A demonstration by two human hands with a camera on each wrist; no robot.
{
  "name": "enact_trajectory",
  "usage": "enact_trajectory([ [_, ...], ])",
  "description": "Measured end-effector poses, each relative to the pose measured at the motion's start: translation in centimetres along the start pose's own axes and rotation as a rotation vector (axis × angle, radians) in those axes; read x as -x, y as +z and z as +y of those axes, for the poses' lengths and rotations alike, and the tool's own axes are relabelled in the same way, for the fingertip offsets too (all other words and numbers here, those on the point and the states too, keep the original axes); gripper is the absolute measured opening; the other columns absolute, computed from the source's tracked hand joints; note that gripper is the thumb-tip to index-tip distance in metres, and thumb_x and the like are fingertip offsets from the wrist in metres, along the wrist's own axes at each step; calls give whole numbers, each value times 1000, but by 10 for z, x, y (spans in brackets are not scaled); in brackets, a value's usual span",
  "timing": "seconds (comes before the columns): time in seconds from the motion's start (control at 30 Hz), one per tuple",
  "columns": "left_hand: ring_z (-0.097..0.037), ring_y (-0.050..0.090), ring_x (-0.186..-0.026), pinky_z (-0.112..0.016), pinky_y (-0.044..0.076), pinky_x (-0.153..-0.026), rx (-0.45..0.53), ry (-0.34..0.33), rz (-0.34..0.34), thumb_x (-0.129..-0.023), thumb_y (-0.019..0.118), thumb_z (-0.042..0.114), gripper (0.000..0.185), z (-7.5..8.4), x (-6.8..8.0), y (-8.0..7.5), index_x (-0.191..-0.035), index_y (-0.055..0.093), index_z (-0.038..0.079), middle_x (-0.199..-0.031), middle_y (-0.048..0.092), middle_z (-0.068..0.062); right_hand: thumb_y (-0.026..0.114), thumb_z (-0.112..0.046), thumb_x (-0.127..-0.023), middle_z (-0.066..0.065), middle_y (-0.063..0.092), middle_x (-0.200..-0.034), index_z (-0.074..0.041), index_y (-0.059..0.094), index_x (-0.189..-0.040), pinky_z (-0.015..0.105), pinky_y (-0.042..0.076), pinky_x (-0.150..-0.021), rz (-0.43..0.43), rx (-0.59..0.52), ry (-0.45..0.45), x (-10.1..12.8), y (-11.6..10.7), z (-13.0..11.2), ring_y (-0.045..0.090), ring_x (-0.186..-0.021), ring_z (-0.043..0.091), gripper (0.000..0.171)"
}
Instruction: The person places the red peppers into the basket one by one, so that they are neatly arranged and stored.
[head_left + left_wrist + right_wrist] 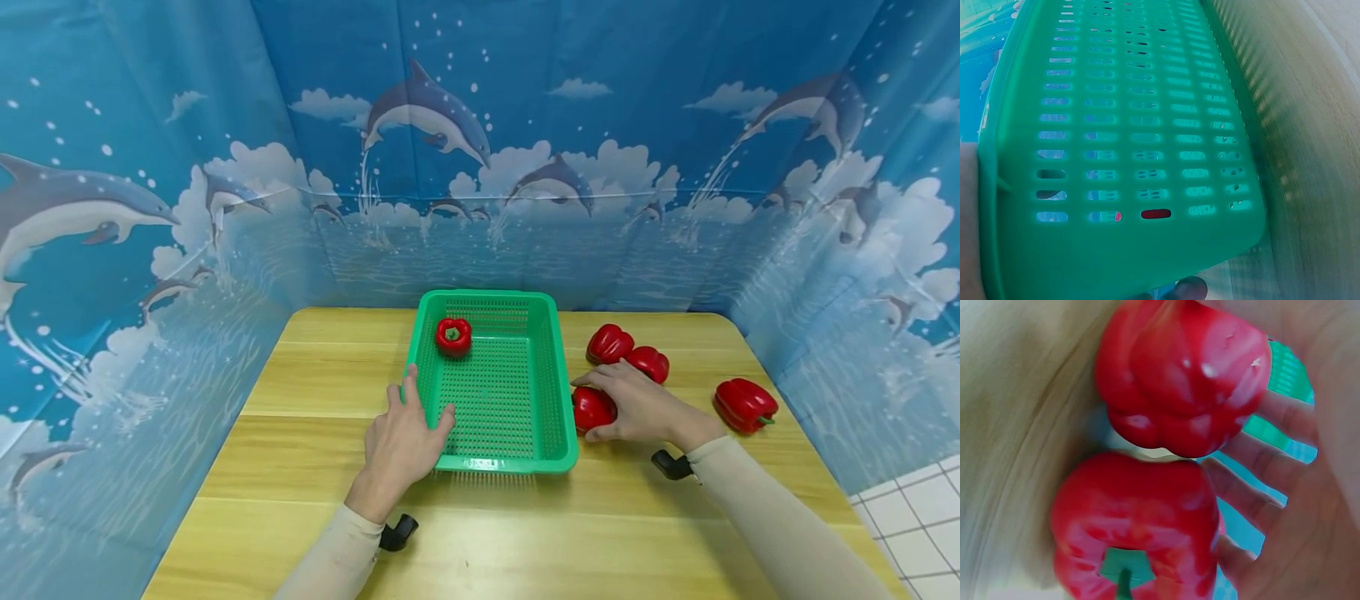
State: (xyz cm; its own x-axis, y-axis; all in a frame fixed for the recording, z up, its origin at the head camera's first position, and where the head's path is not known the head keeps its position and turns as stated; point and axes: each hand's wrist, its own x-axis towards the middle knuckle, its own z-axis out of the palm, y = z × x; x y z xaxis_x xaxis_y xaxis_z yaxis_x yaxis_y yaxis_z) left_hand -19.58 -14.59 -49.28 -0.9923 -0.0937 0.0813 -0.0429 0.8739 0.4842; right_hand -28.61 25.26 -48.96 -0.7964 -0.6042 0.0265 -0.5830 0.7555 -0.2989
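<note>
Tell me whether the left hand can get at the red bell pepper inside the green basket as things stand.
Probably yes: the left hand is at the left side of the green basket, the red bell pepper sits just ahead, and nothing appears to cover it from above.

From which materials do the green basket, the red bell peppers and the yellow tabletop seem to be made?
Green rectangular basket: probably moulded plastic, slightly shiny; uniform slots, smooth rim.
Red lobed bell peppers: glossy, perhaps plastic or foam imitations; sharp highlights, small pale marks.
Yellow planked tabletop: wood or laminate, satin; grain lines, soft reflection.
</note>
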Motion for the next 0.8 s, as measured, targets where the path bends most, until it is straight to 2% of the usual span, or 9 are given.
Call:
enact_trajectory([
  [0.13,-23,47,-46,-31,36,-41,-4,3,1,-113,63,63,104,0,0,1,-187,17,6,-153,58,-32,104,-48,-86,10,74,-155,-15,72,-155,73,56,-120,2,-4,10,1,3,1,61,-150,47,83],
  [0.43,-23,46,-46,-32,37,-41,-5,14,8,-113,64,61,103,-1,-1,1,-186,18,5,-152,59,-33,104,-43,-87,8,76,-153,-13,72,-153,68,62,-113,10,-23,9,0,6,4,63,-145,46,80],
  [0.5,-23,46,-46,-32,37,-41,-4,15,8,-113,64,61,103,0,-1,1,-186,18,5,-153,59,-33,104,-43,-87,9,76,-153,-13,72,-153,70,61,-115,7,-26,11,0,6,5,63,-146,48,79],
  [0.67,-23,46,-46,-31,36,-41,-4,16,11,-113,64,61,103,-1,-1,1,-186,19,5,-152,59,-33,104,-40,-88,10,75,-155,-12,72,-153,78,48,-128,-2,-48,6,-1,7,6,62,-152,52,78],
  [0.73,-23,46,-45,-31,36,-41,0,16,11,-113,65,61,103,-1,-1,1,-186,19,4,-152,59,-33,104,-39,-88,11,75,-155,-12,72,-154,78,48,-128,-9,-60,6,-1,7,7,61,-154,54,78],
  [0.8,-23,46,-45,-31,36,-40,1,15,9,-113,65,61,103,-1,0,1,-186,19,5,-153,59,-34,103,-40,-89,11,74,-156,-12,71,-154,77,53,-123,-15,-67,9,-1,7,7,59,-154,58,78],
])
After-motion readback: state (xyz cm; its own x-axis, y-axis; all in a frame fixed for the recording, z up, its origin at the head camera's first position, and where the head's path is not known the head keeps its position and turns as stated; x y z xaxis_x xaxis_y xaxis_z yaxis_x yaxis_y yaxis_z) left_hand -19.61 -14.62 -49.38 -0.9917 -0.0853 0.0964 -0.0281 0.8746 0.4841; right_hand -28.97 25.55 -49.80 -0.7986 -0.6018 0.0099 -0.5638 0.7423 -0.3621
